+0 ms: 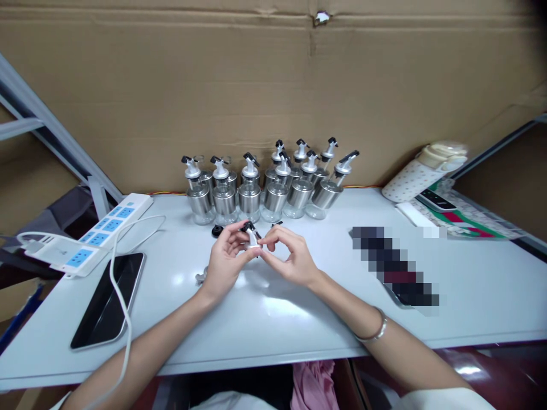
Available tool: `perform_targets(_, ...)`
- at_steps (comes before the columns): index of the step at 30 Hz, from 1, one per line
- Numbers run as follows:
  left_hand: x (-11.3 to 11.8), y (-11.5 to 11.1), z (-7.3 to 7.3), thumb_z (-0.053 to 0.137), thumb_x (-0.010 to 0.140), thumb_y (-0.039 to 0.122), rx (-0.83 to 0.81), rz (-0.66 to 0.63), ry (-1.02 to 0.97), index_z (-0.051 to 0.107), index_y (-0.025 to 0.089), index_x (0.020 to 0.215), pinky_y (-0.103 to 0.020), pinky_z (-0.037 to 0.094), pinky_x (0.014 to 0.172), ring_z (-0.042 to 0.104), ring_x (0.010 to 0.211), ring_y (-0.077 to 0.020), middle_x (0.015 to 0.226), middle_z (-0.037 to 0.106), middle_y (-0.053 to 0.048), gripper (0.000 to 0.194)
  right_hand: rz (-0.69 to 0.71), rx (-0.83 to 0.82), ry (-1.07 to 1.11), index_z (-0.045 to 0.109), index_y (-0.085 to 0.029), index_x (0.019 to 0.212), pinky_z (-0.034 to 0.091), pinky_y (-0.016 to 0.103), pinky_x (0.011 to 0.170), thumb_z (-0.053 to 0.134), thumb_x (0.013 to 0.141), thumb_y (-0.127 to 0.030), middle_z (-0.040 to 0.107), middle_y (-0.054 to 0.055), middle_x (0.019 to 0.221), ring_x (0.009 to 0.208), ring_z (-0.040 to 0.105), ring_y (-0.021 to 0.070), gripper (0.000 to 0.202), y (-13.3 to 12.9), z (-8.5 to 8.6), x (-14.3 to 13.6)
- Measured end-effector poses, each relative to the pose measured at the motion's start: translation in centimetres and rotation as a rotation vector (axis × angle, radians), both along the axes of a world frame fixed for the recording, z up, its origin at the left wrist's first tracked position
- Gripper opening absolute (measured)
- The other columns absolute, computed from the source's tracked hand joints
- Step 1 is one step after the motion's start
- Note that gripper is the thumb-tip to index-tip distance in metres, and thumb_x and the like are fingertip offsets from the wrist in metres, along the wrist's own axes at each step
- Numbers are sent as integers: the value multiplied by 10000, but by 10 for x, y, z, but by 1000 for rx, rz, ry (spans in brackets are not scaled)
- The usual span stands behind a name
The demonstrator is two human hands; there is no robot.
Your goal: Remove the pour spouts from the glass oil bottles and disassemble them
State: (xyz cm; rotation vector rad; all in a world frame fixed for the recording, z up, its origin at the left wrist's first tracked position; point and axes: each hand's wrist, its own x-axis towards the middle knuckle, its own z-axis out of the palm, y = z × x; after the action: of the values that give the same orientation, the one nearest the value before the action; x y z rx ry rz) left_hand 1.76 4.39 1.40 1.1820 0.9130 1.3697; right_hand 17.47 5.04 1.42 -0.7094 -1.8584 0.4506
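While most bottles [224, 202] at the back of the table [239, 341] are already topped with pourers [220, 169], one loose pourer [253, 238] is held up in front of them, on no bottle yet. The left hand [226, 250] has it pinched between thumb and curled fingers; the right hand [293, 256] is nearly closed, thumb and fingertip gripping its base. Two bottles at the rear left seem to lack pourers, though the front row partly hides them. A black cap [217, 231] and a grey piece [200, 278] lie beside the left hand, unfitted.
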Motion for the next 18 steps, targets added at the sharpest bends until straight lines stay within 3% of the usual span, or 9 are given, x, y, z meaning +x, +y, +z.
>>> perform_targets(5, -2, 1, 8, 829, 515, 188, -7, 33, 19, 533, 182, 929, -205, 509, 686, 606, 687, -94, 702, 600, 53, 509, -18, -63, 59, 539, -198, 887, 469, 252, 595, 525, 838, -176, 552, 33, 811, 722, 543, 133, 56, -4, -4, -7)
perform_targets(9, -5, -1, 9, 835, 513, 204, 26, 21, 128, 580, 162, 924, -223, 540, 679, 614, 644, -99, 669, 616, 48, 486, -25, -141, 144, 425, -218, 774, 480, 259, 615, 531, 843, -213, 538, 12, 782, 697, 546, 123, 127, -7, -4, -9)
perform_targets(13, -6, -7, 1, 820, 578, 230, 205, -44, 298, 639, 159, 960, -221, 549, 648, 630, 637, -110, 735, 668, 16, 428, -25, -329, 153, 458, -222, 896, 505, 280, 655, 597, 821, -335, 587, 46, 918, 799, 593, 151, 195, -8, 2, -9)
perform_targets(16, -7, -10, -4, 777, 677, 275, 387, -46, 455, 663, 163, 796, -211, 540, 612, 646, 647, -126, 744, 690, -4, 199, 115, -522, -21, 494, -216, 1065, 506, 290, 666, 471, 903, -376, 637, 56, 947, 766, 621, 149, 229, -7, 3, -8)
perform_targets(18, -8, -9, -6, 717, 756, 292, 526, -21, 526, 635, 166, 701, -202, 529, 589, 641, 622, -123, 676, 674, 2, 161, 156, -535, -101, 512, -206, 1063, 495, 293, 656, 368, 947, -367, 658, 46, 877, 696, 617, 141, 245, -6, 2, -7)
